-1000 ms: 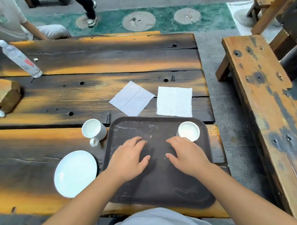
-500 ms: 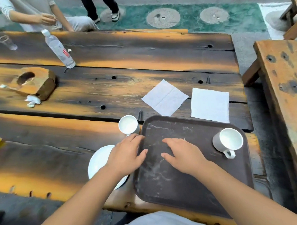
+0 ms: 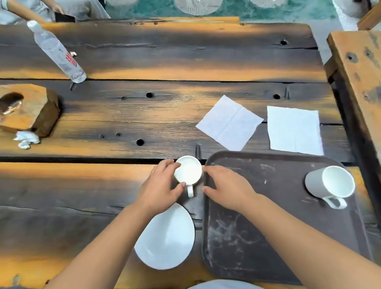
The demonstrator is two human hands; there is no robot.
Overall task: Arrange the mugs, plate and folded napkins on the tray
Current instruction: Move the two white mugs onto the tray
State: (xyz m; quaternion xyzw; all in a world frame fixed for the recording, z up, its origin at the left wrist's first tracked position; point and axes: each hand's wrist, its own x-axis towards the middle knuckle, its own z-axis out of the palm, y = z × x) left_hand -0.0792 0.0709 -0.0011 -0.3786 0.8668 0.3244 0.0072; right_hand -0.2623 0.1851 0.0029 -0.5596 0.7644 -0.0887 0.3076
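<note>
A dark brown tray (image 3: 265,228) lies on the wooden table in front of me. One white mug (image 3: 331,185) stands at the tray's right side, handle toward me. A second white mug (image 3: 188,172) stands on the table just left of the tray; my left hand (image 3: 158,189) curls around its left side, fingers and thumb on it. My right hand (image 3: 228,186) rests open on the tray's left edge, fingertips close to that mug. A white plate (image 3: 167,239) lies on the table under my left wrist. Two unfolded white napkins (image 3: 230,122) (image 3: 293,130) lie beyond the tray.
A clear water bottle (image 3: 56,52) stands at the far left, with a hollowed wooden block (image 3: 22,108) and crumpled tissue (image 3: 26,139) nearer. A wooden bench (image 3: 366,82) runs along the right. A seated person (image 3: 15,10) is at the table's far side.
My view has swung left. Both hands moved off the tray's middle toward its left edge, and my left hand has closed around the mug on the table.
</note>
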